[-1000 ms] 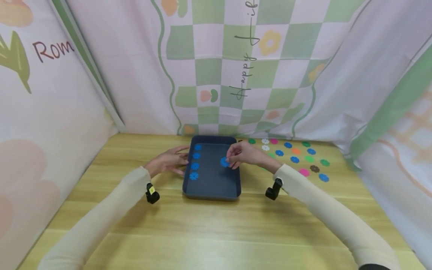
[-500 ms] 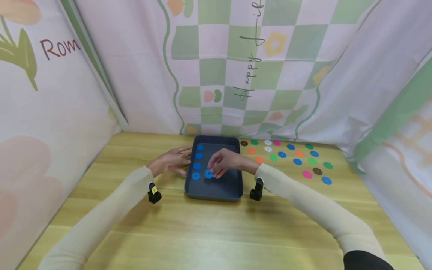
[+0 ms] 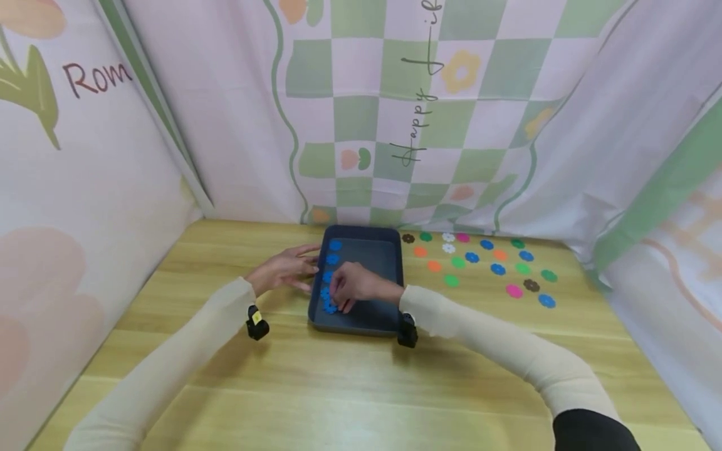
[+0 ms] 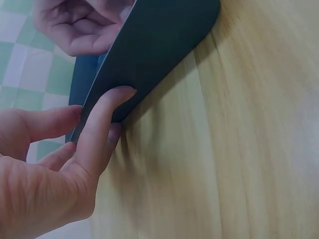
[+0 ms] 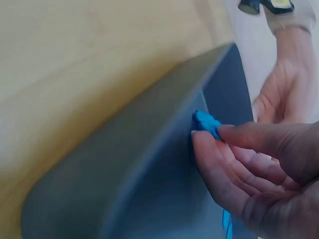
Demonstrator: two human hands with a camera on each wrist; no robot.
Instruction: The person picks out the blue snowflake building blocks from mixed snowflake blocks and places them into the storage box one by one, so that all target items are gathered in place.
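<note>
My right hand [image 3: 356, 282] is inside the dark grey baking tray [image 3: 361, 328], low on its left side. Its thumb and fingertips pinch a blue flower-shaped piece [image 5: 207, 123], seen close to the tray's inner corner in the right wrist view. Other blue flower pieces [image 3: 333, 258] lie in a column along the left wall, the lower ones partly covered by the hand. Beside the tray, my left hand [image 3: 283, 269] has its fingers spread. In the left wrist view its fingers [image 4: 121, 93] touch the outer wall and reach the rim.
Several loose flower pieces [image 3: 498, 269] in blue, green, orange, pink, brown and white are scattered on the wooden table [image 3: 361, 388] to the tray's right. A checked curtain [image 3: 389, 125] hangs right behind the tray.
My right hand has carried the blue flower piece from the tray's right side leftward and down to the bottom of the column. The left hand has stayed at the tray's left side.
</note>
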